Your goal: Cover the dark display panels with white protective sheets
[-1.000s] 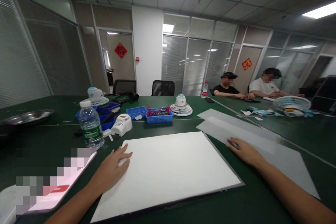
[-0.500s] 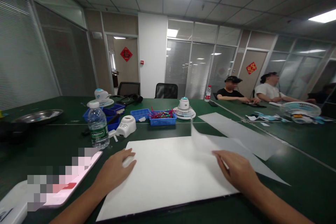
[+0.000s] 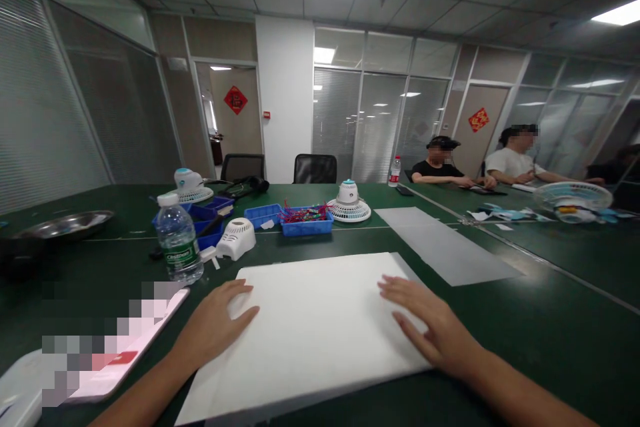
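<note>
At six o'clock, the white paper [image 3: 315, 327] lies on the green table [image 3: 550, 347]; the left hand [image 3: 215, 323] and the right hand [image 3: 430, 327] touch its two sides, thumbs apart from the fingers. Toward ten o'clock stands the bottle [image 3: 179, 240], and beyond, near twelve, is the blue tray [image 3: 307, 227] with wires.

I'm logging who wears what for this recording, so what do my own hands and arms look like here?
Your left hand and right hand are ungloved, with slender fingers. No ring, watch, bracelet, cable or sleeve shows on either side. Fingernail details are too small to tell.
</note>
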`<state>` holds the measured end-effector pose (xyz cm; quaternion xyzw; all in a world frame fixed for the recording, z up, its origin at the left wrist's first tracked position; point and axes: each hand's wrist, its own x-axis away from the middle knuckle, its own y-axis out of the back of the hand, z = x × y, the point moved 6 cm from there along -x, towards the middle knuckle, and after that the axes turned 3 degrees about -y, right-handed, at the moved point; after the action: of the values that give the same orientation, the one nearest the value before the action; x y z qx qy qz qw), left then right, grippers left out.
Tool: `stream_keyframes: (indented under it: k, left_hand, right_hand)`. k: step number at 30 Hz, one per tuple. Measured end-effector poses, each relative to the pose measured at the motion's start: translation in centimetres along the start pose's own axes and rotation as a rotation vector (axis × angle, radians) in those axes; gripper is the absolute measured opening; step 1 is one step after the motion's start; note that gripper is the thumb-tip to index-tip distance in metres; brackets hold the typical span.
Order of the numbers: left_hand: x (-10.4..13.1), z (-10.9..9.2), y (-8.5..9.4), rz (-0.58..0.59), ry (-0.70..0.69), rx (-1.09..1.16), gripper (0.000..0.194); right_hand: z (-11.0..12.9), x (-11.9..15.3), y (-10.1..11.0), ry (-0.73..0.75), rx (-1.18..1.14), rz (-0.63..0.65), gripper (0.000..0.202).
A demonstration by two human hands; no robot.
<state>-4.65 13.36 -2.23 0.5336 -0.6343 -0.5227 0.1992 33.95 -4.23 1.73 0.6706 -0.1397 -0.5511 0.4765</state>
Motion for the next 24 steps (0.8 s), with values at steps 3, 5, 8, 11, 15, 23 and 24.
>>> stream_keyframes:
  k: [3, 5, 8, 11, 15, 23, 24]
  left_hand:
    - [-0.4, 0.4, -0.3, 0.017, 0.005, 0.030, 0.049]
    - [-0.6, 0.8, -0.3, 0.020, 0.028, 0.049, 0.047]
    - [-0.7, 1.5, -0.1, 0.005, 0.054, 0.066, 0.045]
    - [-0.8, 2.0, -0.2, -0.014, 0.044, 0.072, 0.043]
    - [-0.6, 2.0, -0.2, -0.011, 0.036, 0.078, 0.045]
    - [0.3, 0.9, -0.9, 0.065, -0.092, 0.031, 0.049]
    - [0.4, 1.0, -1.0, 0.066, -0.097, 0.027, 0.049]
  right_hand:
    - [-10.3, 2.2, -0.5, -0.377, 0.191, 0.060, 0.053]
    - [-16.2, 4.6, -0.9, -0.639, 0.300, 0.250, 0.062]
    - [-20.7, 7.2, -0.2, -0.851, 0.399, 0.336, 0.072]
    - [-21.9, 8.3, 0.8, -0.970, 0.512, 0.294, 0.083]
    - [-22.1, 8.9, 0.6, -1.008, 0.579, 0.308, 0.076]
    - [-22.0, 8.7, -0.2, -0.905, 0.577, 0.426, 0.048]
    - [-21.9, 8.7, -0.3, -0.900, 0.584, 0.430, 0.048]
